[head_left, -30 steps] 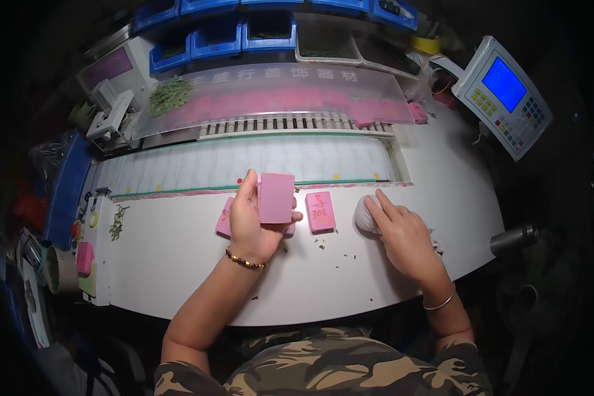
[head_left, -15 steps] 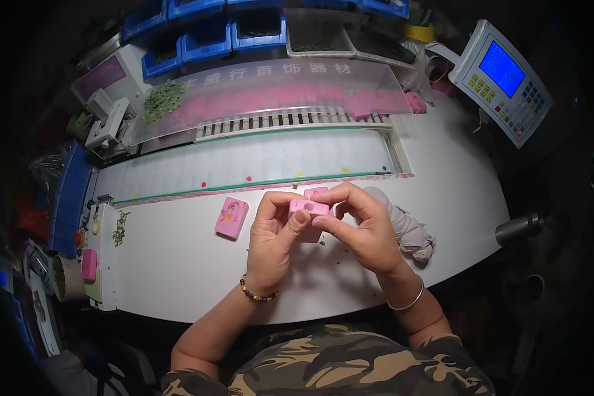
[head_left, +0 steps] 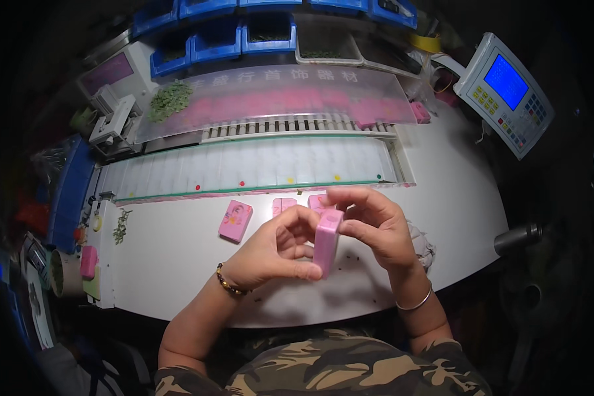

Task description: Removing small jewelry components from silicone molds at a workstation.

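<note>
Above the table point(head_left: 155, 264), the left hand point(head_left: 267, 254) pinches the pink block point(head_left: 326, 245), the half-curled right hand point(head_left: 378, 231) at its top, grip unclear — likely light, firm, best edge-held!

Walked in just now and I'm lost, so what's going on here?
A person holds a pink block roughly upright over a white table, gripped in the left hand. The right hand is at the block's upper end; whether it grips is unclear. Just beyond the hands, three more pink blocks lie before a long pale panel.
</note>
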`<state>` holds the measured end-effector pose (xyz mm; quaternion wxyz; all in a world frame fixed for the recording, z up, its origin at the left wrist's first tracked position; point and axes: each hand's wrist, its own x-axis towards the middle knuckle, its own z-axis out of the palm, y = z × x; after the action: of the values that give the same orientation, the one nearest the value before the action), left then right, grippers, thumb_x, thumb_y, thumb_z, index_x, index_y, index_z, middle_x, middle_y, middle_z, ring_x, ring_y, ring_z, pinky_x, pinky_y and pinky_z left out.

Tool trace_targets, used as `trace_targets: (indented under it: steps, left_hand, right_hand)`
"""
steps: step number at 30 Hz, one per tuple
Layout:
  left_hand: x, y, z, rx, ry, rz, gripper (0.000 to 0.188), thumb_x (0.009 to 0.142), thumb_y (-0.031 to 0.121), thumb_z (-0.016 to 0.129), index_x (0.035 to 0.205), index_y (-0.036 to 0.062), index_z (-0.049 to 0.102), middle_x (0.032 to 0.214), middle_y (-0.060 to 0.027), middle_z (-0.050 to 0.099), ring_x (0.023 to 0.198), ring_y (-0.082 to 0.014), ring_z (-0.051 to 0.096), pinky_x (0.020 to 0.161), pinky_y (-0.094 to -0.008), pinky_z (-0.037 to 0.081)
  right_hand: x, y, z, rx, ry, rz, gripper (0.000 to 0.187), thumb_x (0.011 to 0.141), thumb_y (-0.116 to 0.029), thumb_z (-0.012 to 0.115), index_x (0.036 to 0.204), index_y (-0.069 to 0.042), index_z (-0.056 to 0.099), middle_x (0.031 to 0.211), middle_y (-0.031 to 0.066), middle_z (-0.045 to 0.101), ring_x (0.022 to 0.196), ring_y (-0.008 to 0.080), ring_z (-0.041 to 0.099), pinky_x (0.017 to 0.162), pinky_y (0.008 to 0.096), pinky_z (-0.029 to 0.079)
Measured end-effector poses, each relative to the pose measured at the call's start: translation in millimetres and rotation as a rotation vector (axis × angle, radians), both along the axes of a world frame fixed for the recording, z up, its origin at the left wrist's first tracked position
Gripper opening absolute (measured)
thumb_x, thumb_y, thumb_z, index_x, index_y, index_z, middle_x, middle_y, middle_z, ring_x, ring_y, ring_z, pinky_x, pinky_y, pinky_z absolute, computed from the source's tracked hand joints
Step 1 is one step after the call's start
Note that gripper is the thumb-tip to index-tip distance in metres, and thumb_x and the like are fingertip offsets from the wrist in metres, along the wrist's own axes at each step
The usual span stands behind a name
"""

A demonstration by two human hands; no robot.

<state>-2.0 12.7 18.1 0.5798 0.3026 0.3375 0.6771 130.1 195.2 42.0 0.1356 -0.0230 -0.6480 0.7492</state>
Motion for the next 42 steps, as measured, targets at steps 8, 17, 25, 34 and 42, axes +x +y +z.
trace_targets:
  steps: [8, 17, 25, 34, 42]
  left_hand:
    - [2, 9, -5, 0.139, 0.529, 0.493, 0.051, 0.076, -0.005, 0.080, 0.112, 0.0095, 0.046, 0.121, -0.0067, 0.051, 0.114, -0.0147, 0.055, 0.103, -0.0356, 0.048]
    - [8, 14, -13, 0.190, 0.707, 0.561, 0.048, 0.075, -0.007, 0.077, 0.111, 0.0072, 0.049, 0.119, -0.0078, 0.051, 0.113, -0.0164, 0.056, 0.103, -0.0347, 0.047]
    - [1, 12, -7, 0.050, 1.045, 0.581, 0.046, 0.072, 0.010, 0.079, 0.109, 0.0044, 0.052, 0.108, -0.0072, 0.055, 0.098, -0.0174, 0.058, 0.083, -0.0324, 0.050]
    - [-119, 15, -43, -0.605, 1.445, 0.935, 0.042, 0.074, 0.026, 0.079, 0.101, 0.0006, 0.058, 0.104, -0.0147, 0.058, 0.093, -0.0281, 0.060, 0.085, -0.0377, 0.050]
    - [-134, 14, -48, -0.807, 1.599, 0.986, 0.048, 0.078, 0.034, 0.079, 0.105, -0.0009, 0.060, 0.109, -0.0172, 0.058, 0.102, -0.0340, 0.059, 0.090, -0.0409, 0.049]
  right_hand:
    - [2, 2, 1, 0.399, 0.140, -0.150, 0.066, 0.075, -0.004, 0.082, 0.135, -0.005, 0.054, 0.130, 0.0088, 0.060, 0.103, 0.0145, 0.058, 0.080, 0.0261, 0.047]
    - [2, -16, 5, 0.624, 0.213, -0.124, 0.063, 0.075, -0.006, 0.082, 0.132, -0.006, 0.054, 0.127, 0.0102, 0.057, 0.105, 0.0190, 0.060, 0.084, 0.0290, 0.050]
    - [5, -7, -9, 0.439, 0.056, -0.110, 0.070, 0.080, -0.003, 0.078, 0.142, -0.002, 0.046, 0.134, 0.0114, 0.055, 0.110, 0.0176, 0.059, 0.085, 0.0286, 0.051]
    - [26, 40, 15, 0.296, 0.000, -0.452, 0.064, 0.084, 0.007, 0.069, 0.142, 0.001, 0.044, 0.137, 0.0135, 0.052, 0.108, 0.0144, 0.057, 0.082, 0.0245, 0.054]
    - [48, 76, 30, 0.336, -0.011, -0.589, 0.057, 0.086, 0.006, 0.068, 0.139, 0.003, 0.048, 0.135, 0.0127, 0.053, 0.106, 0.0145, 0.058, 0.088, 0.0261, 0.053]
